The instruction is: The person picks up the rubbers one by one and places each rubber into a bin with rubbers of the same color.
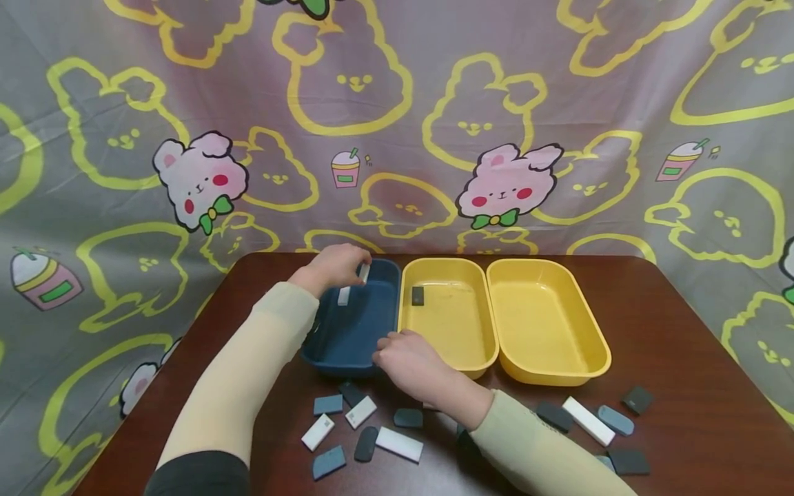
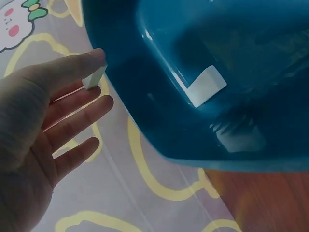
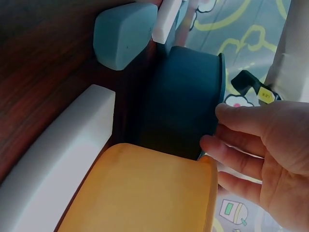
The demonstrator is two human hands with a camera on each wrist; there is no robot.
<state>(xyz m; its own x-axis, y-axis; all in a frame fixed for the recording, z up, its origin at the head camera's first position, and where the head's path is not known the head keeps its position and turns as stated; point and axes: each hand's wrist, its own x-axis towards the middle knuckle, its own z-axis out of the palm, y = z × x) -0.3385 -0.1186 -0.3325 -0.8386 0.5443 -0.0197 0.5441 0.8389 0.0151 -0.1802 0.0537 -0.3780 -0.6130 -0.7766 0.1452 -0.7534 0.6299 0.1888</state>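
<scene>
My left hand [image 1: 335, 266] is over the far left side of the blue bin [image 1: 362, 337]. It pinches a small white block [image 2: 95, 77] between thumb and forefinger, beside the rim in the left wrist view; its other fingers are spread. A second white block [image 1: 344, 296] lies on the bin's floor below. At the bin's near right corner, my right hand [image 1: 412, 362] holds the rim, thumb and fingertips right at the edge in the right wrist view. Next to it stands a yellow bin [image 1: 446, 331] with one dark grey block [image 1: 418, 296] inside.
Another yellow bin [image 1: 546, 331] stands at the right of the row. In front of the bins lie several white, blue-grey and dark blocks, among them a long white block [image 1: 400, 444] and a dark block [image 1: 637, 400]. A patterned cloth [image 1: 397, 83] hangs behind the brown table [image 1: 676, 344].
</scene>
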